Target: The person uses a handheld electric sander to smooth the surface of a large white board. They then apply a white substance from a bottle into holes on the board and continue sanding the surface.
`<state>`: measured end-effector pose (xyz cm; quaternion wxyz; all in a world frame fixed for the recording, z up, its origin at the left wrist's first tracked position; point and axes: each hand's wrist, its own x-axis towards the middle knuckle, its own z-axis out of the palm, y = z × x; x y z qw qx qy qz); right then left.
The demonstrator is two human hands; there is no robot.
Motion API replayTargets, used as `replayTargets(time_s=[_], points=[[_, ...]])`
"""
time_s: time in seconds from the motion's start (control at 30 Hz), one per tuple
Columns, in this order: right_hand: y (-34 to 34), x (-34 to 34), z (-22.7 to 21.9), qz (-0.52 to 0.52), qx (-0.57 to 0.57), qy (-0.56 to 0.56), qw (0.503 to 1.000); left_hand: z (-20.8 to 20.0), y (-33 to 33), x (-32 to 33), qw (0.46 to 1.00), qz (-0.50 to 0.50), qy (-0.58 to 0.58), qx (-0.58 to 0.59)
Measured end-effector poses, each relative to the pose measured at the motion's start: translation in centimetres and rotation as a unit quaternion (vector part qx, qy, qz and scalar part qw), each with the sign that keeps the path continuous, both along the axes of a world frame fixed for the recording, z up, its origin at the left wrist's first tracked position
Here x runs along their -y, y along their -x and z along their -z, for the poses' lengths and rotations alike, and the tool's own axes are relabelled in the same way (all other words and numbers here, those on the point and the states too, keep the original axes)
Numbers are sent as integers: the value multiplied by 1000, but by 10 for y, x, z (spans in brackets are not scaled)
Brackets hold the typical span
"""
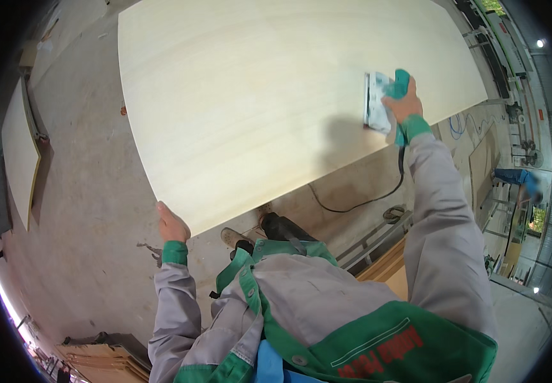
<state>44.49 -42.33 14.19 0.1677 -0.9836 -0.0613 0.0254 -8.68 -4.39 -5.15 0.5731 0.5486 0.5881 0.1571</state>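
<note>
A large pale wooden panel (238,115) spreads out in front of me, its near edge running diagonally. My right hand (407,103) is closed round the teal grip of a power sander (379,105), whose flat base lies on the panel toward its right side. A black cord (398,182) hangs from the sander and loops down past the near edge. At the panel's near left corner, my left hand (173,223) grips the edge; some of its fingers are hidden there.
Another pale board (21,153) stands off to the left. Stacked boards (107,362) lie at the lower left. Close on my right are a metal frame (378,239) and wood pieces (384,265). A person in blue (526,184) bends at the far right, near a blue hose (458,127).
</note>
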Motion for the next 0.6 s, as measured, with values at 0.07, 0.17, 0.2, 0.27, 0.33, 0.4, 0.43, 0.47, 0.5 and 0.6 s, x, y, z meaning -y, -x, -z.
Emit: replayTargets(time_s=[0.07,0.17,0.2,0.27,0.33,0.4,0.43,0.47,0.5,0.6], points=[[-38,-39,1,-46,7,1,999,-1,2,2,1000,-10,-6,-15],[-76,-121,-3,-98,17,19,995,-7,3,7,999,-8,-37,-14],[-82,-150,-6,-140,18,16,990,-10,4,8,999,-11,-45,-30],[-77,-201,-13,-213,5,6,977,-17,4,9,994,-11,-67,-86],[-61,-248,-20,-275,-20,-11,961,-22,5,8,999,-12,-26,-35],[-35,-288,-21,-304,-36,24,952,-25,6,6,998,-10,-14,-57],[-15,-301,-16,-350,-11,11,937,-25,7,5,994,-7,-23,-104],[5,-313,-12,-391,18,-1,920,-24,7,3,989,-1,-31,-147],[30,-324,-7,-439,56,-33,896,-21,7,2,987,-2,-48,-153],[103,-324,-6,-448,-88,-13,889,-8,6,-4,983,-10,-91,-158]])
